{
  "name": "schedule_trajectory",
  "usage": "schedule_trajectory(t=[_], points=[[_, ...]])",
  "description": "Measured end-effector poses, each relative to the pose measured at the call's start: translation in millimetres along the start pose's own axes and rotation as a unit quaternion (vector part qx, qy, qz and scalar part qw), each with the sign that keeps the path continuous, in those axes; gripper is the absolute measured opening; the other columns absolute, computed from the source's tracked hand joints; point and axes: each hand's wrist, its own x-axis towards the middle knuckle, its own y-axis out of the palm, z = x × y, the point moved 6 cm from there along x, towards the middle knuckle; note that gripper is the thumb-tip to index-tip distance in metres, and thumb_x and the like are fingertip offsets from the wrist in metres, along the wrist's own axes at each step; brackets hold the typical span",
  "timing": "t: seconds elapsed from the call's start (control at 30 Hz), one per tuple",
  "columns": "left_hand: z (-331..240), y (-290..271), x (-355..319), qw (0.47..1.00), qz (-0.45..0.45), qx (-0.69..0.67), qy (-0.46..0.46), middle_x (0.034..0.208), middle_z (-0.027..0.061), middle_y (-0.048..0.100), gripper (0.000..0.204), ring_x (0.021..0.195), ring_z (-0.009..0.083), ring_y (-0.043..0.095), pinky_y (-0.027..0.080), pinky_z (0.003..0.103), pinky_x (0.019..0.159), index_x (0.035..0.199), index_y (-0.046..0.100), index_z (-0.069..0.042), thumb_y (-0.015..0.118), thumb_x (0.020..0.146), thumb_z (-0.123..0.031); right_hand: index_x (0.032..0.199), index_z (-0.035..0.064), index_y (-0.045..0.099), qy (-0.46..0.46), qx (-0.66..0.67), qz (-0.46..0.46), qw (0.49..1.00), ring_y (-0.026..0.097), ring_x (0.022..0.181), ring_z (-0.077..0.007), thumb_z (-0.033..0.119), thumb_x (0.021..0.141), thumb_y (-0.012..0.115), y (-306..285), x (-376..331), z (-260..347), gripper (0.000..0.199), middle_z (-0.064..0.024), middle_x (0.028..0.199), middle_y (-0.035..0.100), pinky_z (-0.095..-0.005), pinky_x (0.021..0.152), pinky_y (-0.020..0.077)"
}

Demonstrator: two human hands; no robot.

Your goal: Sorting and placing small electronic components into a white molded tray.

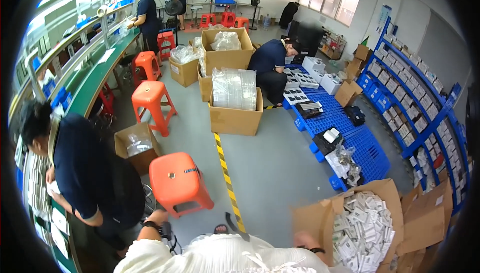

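Observation:
My left hand (158,217) hangs low beside the front orange stool (175,178), with a dark band at its wrist. Its fingers are small and unclear, so I cannot make out whether it holds anything. My right hand (302,239), smeared by motion, is at the left flap of an open cardboard box (312,220). Whether it touches the flap I cannot tell. Inside that box lies a heap of small white and pale green packs (362,228).
At the left a person (95,168) works at a long green bench (85,90). Another crouches by blue pallets (367,148) bearing white boxes. Cartons of clear plastic (235,120) stand mid-floor beside yellow-black tape (225,173). Blue shelving (420,93) lines the right.

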Motion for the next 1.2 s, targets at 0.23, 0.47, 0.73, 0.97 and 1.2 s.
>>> schedule_trajectory(t=[0.23, 0.47, 0.73, 0.97, 1.2], points=[[-118.4, -205.9, 80.2, 0.986, -0.147, -0.072, 0.028, 0.104, 0.0162, 0.063, 0.040, 0.096, 0.0316, 0.061, 0.048, 0.037, 0.084, 0.110, 0.060, -0.005, 0.050, 0.085, -0.035, 0.102, -0.0006, 0.060, -0.126, -0.055, -0.049, 0.989, 0.064, 0.071, -0.0249, 0.019, 0.087, 0.053, -35.3, 79.0, 112.8, 0.025, -0.0168, 0.089, 0.065, -0.0354, 0.065, 0.0517], [-64.2, -176.4, 141.7, 0.996, -0.012, -0.082, 0.021, 0.107, 0.0070, 0.064, 0.034, 0.101, 0.0220, 0.060, 0.048, 0.037, 0.083, 0.108, 0.063, -0.013, 0.057, 0.079, -0.031, 0.106, 0.0080, 0.063, -0.199, -0.217, 0.223, 0.929, 0.059, 0.095, -0.0266, 0.028, 0.081, 0.059, -82.0, 257.7, 43.1, 0.032, -0.0126, 0.106, 0.064, -0.0374, 0.083, 0.0451], [36.5, -112.8, -2.6, 0.820, -0.026, -0.322, -0.472, 0.105, 0.0110, 0.065, 0.042, 0.092, 0.0235, 0.063, 0.048, 0.037, 0.076, 0.111, 0.061, -0.007, 0.061, 0.078, -0.033, 0.097, 0.0077, 0.067, -0.101, -0.521, 0.057, 0.846, 0.061, 0.096, -0.0312, 0.018, 0.078, 0.052, -82.2, 268.7, 263.0, 0.026, -0.0135, 0.104, 0.064, -0.0367, 0.084, 0.0489], [114.1, -45.8, 36.7, 0.770, -0.012, -0.472, -0.429, 0.077, 0.0064, 0.068, 0.022, 0.063, 0.0168, 0.062, 0.048, 0.035, 0.057, 0.095, 0.065, -0.009, 0.067, 0.078, -0.023, 0.088, 0.0058, 0.069, -0.215, -0.603, 0.095, 0.762, 0.064, 0.086, -0.0310, 0.020, 0.074, 0.058, 23.2, 344.7, 477.4, 0.023, -0.0173, 0.095, 0.065, -0.0388, 0.075, 0.0503], [198.1, -33.0, 22.1, 0.620, -0.145, -0.565, -0.524, 0.083, 0.0105, 0.069, 0.034, 0.078, 0.0202, 0.064, 0.048, 0.037, 0.069, 0.093, 0.068, -0.002, 0.062, 0.079, -0.032, 0.088, 0.0039, 0.068, -0.338, -0.404, 0.292, 0.798, 0.060, 0.073, -0.0241, 0.031, 0.076, 0.060, 127.7, 335.1, 710.5, 0.030, -0.0097, 0.079, 0.067, -0.0374, 0.065, 0.0473]])
